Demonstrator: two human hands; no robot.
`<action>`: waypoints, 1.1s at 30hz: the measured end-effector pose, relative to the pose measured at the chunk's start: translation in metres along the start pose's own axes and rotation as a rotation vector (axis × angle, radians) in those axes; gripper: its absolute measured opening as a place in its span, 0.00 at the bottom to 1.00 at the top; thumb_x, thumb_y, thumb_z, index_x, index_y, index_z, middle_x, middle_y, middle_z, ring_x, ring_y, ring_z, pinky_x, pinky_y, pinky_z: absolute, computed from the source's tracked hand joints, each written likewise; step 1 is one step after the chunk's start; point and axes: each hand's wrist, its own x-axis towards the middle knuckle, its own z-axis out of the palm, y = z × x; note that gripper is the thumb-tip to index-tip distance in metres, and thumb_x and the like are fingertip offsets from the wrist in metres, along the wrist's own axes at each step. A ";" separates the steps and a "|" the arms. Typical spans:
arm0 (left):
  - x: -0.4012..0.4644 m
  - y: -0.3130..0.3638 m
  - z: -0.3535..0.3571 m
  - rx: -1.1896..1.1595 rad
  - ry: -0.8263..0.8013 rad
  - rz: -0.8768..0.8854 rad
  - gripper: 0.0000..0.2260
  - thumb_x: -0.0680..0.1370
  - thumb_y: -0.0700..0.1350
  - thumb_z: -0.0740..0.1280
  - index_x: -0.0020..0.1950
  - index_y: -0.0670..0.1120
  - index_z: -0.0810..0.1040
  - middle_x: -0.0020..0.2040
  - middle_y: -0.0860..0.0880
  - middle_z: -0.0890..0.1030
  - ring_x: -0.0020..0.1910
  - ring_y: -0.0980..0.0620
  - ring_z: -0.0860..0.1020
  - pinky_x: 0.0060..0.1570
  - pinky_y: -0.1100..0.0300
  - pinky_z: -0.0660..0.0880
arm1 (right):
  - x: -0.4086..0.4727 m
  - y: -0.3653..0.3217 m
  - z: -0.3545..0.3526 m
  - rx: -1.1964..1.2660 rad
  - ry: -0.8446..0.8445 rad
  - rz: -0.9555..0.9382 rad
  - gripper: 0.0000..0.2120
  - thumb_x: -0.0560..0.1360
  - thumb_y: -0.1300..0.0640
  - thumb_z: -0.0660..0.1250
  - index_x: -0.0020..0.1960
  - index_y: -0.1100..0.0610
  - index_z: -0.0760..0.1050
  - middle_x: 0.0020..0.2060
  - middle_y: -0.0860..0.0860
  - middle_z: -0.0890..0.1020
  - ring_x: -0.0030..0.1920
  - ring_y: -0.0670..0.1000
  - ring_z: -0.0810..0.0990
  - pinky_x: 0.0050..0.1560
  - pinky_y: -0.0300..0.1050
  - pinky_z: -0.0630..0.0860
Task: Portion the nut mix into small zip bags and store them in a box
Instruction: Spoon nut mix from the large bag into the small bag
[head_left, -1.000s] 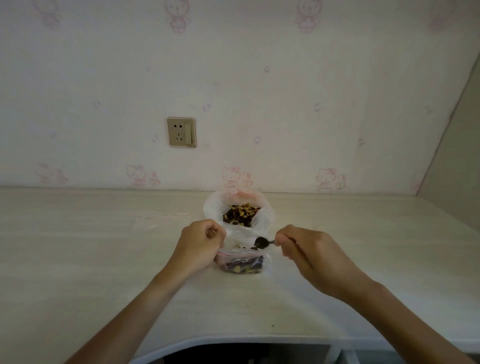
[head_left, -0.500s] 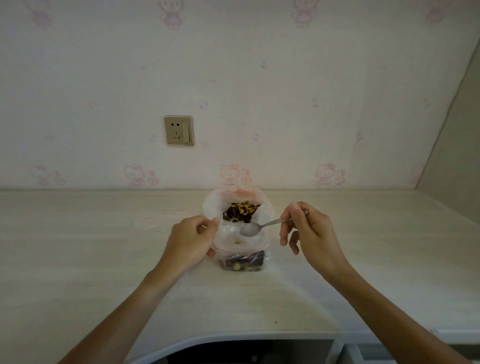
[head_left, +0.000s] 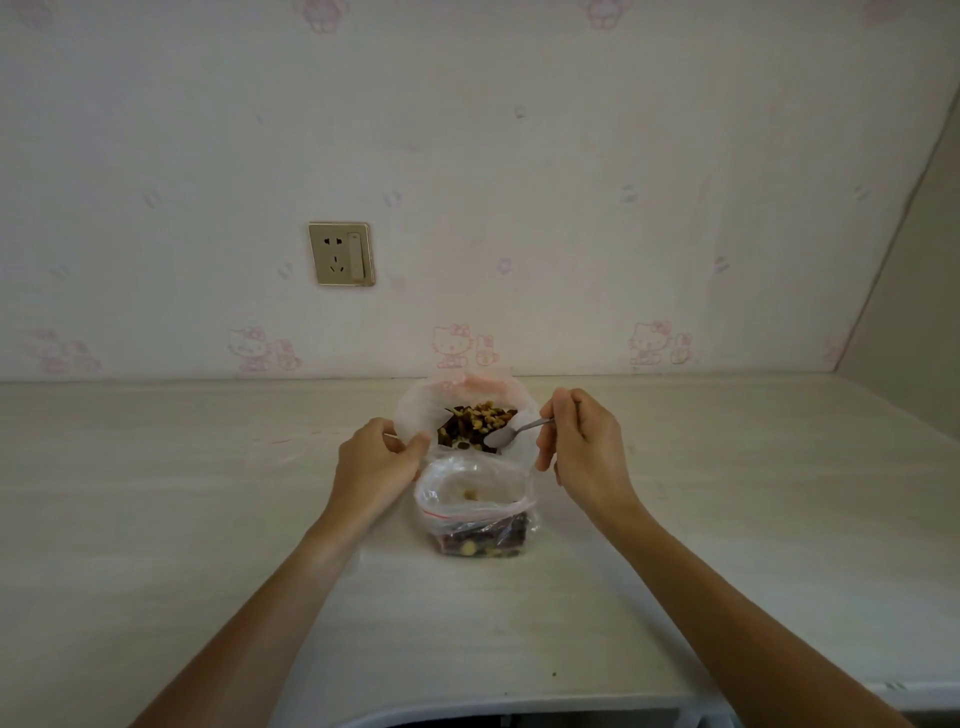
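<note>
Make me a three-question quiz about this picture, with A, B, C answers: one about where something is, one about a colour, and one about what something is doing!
1. Where is the spoon's bowl?
A. Inside the small zip bag
B. At the mouth of the big nut bag
C. Flat on the table

2. What colour is the line along the small zip bag's top edge?
A. Red
B. Blue
C. Green

3. What is the left hand doing?
A. Lying flat on the table
B. Pinching the big bag's edge
C. Holding the spoon

Answers:
1. B: the spoon's bowl sits over the nuts in the big nut bag, behind the small bag.
2. A: a thin red line runs across its open rim.
3. B: its fingers grip the big bag's plastic, while the right hand holds the spoon handle.
</note>
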 end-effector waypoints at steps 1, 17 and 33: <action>0.001 -0.001 0.001 0.003 -0.004 0.010 0.13 0.78 0.53 0.72 0.51 0.43 0.80 0.43 0.50 0.84 0.43 0.53 0.83 0.47 0.51 0.80 | 0.002 0.003 0.001 -0.046 0.000 -0.028 0.19 0.87 0.52 0.53 0.45 0.60 0.75 0.31 0.58 0.80 0.27 0.51 0.77 0.28 0.41 0.72; 0.007 -0.010 0.002 0.006 -0.060 0.089 0.07 0.74 0.43 0.76 0.49 0.46 0.81 0.44 0.53 0.84 0.45 0.53 0.83 0.41 0.61 0.77 | 0.017 0.024 0.020 0.184 -0.060 0.268 0.18 0.87 0.52 0.56 0.44 0.59 0.74 0.27 0.53 0.80 0.23 0.50 0.73 0.23 0.42 0.69; -0.004 -0.003 0.008 -0.525 -0.143 -0.051 0.07 0.82 0.41 0.70 0.60 0.46 0.82 0.53 0.48 0.87 0.44 0.54 0.87 0.38 0.66 0.80 | 0.010 0.021 0.023 0.332 -0.155 0.397 0.22 0.86 0.54 0.59 0.36 0.53 0.82 0.37 0.59 0.86 0.28 0.53 0.77 0.28 0.45 0.77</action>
